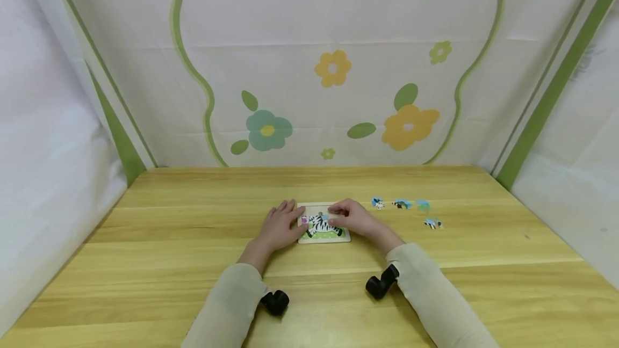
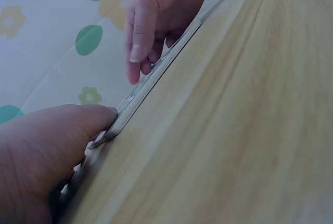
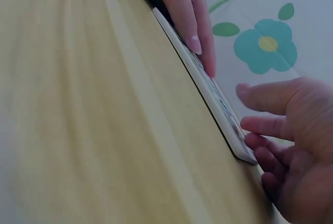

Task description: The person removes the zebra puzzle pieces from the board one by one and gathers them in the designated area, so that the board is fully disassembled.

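A small wooden zebra puzzle board (image 1: 325,240) lies flat on the table, with black-and-white stripes over a green strip in its picture. At its left side is my left hand (image 1: 280,227), fingers extended and spread on the tabletop, thumb reaching onto the board's edge. From the right, my right hand (image 1: 359,219) reaches over the board. In the right wrist view, the right thumb (image 3: 268,96) stands apart from the bent fingers, which are close at the board's end, and no piece shows between them. Part of the zebra picture is hidden by the right hand.
Several loose puzzle pieces (image 1: 401,204) lie on the wooden table (image 1: 193,283) to the right of the board, one (image 1: 433,224) nearer than the others. A white cloth with printed flowers (image 1: 332,69) hangs behind the table. Black wrist cameras (image 1: 382,282) stick out from both sleeves.
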A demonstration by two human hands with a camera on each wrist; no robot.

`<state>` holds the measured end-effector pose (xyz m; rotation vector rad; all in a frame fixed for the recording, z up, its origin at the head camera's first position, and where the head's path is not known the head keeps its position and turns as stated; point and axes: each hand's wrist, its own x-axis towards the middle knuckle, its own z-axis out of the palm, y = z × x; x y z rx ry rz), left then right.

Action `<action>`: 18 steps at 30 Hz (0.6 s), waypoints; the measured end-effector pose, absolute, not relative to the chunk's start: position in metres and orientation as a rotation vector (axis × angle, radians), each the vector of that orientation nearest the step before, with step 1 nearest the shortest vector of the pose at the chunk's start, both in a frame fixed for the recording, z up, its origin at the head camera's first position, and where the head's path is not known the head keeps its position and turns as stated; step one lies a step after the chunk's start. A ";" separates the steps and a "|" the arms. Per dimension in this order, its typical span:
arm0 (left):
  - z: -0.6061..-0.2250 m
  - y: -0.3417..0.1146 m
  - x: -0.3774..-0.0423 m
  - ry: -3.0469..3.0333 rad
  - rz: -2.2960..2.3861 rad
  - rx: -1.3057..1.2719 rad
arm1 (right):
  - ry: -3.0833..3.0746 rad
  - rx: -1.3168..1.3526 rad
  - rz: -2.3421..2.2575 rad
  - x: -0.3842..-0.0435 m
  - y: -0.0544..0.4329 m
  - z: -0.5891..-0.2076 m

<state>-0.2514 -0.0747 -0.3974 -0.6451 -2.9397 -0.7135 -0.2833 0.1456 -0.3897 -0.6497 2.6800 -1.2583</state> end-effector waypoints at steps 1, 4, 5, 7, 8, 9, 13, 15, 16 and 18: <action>-0.397 -0.075 -0.251 -2.937 -0.718 -0.646 | 2.708 -0.657 -1.235 -0.282 0.144 -0.390; -0.398 -0.076 -0.252 -2.943 -0.716 -0.646 | 2.786 -0.670 -1.155 -0.278 0.141 -0.391; -0.399 -0.075 -0.252 -2.945 -0.712 -0.644 | 2.795 -0.665 -1.151 -0.277 0.141 -0.391; -0.399 -0.075 -0.252 -2.941 -0.713 -0.646 | 2.804 -0.651 -1.150 -0.275 0.140 -0.391; -0.400 -0.075 -0.252 -2.938 -0.711 -0.648 | 2.807 -0.646 -1.149 -0.274 0.140 -0.392; -0.400 -0.075 -0.252 -2.936 -0.709 -0.649 | 2.807 -0.643 -1.153 -0.274 0.140 -0.392; -0.399 -0.074 -0.252 -2.923 -0.712 -0.669 | 2.820 -0.640 -1.121 -0.274 0.140 -0.392; -0.399 -0.074 -0.252 -2.918 -0.714 -0.676 | 2.831 -0.631 -1.087 -0.273 0.139 -0.392; -0.399 -0.074 -0.252 -2.916 -0.714 -0.679 | 2.838 -0.627 -1.067 -0.273 0.139 -0.392; -0.399 -0.074 -0.252 -2.918 -0.709 -0.679 | 2.848 -0.627 -1.043 -0.273 0.138 -0.391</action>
